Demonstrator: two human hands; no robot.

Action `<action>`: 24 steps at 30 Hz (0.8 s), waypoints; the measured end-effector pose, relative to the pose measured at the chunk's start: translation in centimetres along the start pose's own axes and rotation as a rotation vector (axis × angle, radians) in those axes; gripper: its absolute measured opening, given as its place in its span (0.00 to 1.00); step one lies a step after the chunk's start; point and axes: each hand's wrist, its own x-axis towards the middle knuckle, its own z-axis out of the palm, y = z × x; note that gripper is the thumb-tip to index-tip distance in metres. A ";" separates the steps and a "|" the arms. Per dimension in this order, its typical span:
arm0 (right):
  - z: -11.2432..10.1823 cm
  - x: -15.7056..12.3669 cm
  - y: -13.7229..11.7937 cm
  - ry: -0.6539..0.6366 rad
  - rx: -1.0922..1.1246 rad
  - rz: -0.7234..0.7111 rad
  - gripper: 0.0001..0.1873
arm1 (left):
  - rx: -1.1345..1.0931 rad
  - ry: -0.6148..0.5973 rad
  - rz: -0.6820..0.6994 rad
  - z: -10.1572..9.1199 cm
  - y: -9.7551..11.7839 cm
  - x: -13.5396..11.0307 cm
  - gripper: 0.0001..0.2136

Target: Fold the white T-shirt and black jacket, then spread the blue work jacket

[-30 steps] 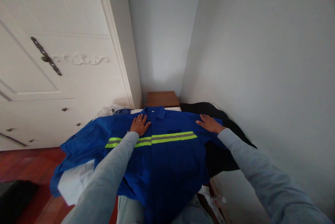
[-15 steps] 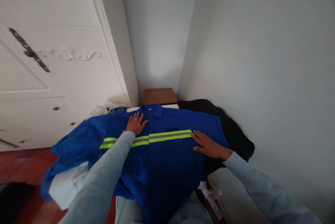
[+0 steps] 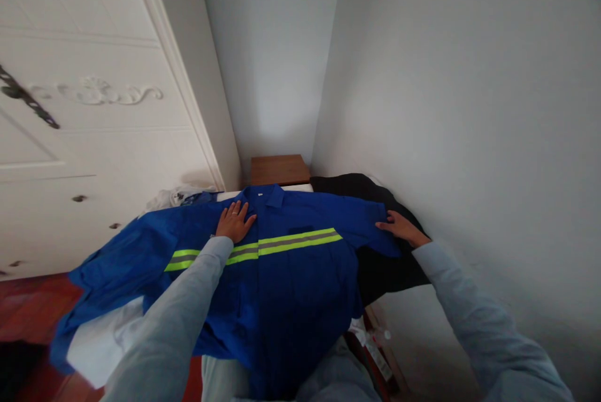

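Observation:
A blue work jacket (image 3: 300,283) with a yellow-green and grey reflective stripe lies spread out, collar away from me, its lower part hanging toward my legs. My left hand (image 3: 233,223) rests flat on its chest beside the collar, fingers spread. At the end of the right-hand sleeve (image 3: 364,220), my right hand (image 3: 401,226) has its thumb on top of the cloth and its fingers curled at the cuff edge. The left-hand sleeve (image 3: 117,248) drapes over the side, with white cloth (image 3: 106,339) below it.
Black fabric (image 3: 385,277) lies beneath the right sleeve, against the grey wall (image 3: 446,108). A brown wooden box-like piece (image 3: 280,169) stands in the corner behind the collar. On the left is a white wardrobe (image 3: 117,151). Crumpled white cloth (image 3: 164,198) sits near its base.
My right hand has moved from lying flat at the stripe's right end outward to the sleeve's cuff, its fingers now curled. My left hand stays on the chest. The view has shifted slightly right.

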 end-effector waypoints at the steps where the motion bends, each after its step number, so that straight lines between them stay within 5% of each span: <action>1: 0.0 0.3 0.1 0.010 0.038 0.051 0.48 | 0.001 0.000 0.003 0.0 0.0 0.0 0.33; 4: -0.2 0.8 0.1 0.035 0.250 0.125 0.55 | 0.006 0.008 0.007 0.0 -0.1 0.0 0.33; 6: -0.5 1.2 -0.1 0.014 0.379 0.117 0.50 | 0.006 0.014 0.005 0.1 -0.1 0.1 0.33; 12: -1.7 2.6 -0.8 0.006 0.477 -0.174 0.40 | 0.000 0.026 0.008 0.4 -0.3 0.1 0.33; 18: -1.0 2.9 0.6 0.125 0.312 -0.026 0.30 | 0.004 0.015 0.003 0.2 -0.2 0.0 0.33; 22: -0.7 3.4 0.6 0.028 0.339 0.016 0.17 | 0.005 0.008 0.010 0.1 -0.2 0.0 0.33; 24: -0.7 3.9 -0.1 -0.071 0.376 0.050 0.18 | 0.004 0.007 0.008 0.1 -0.2 0.1 0.33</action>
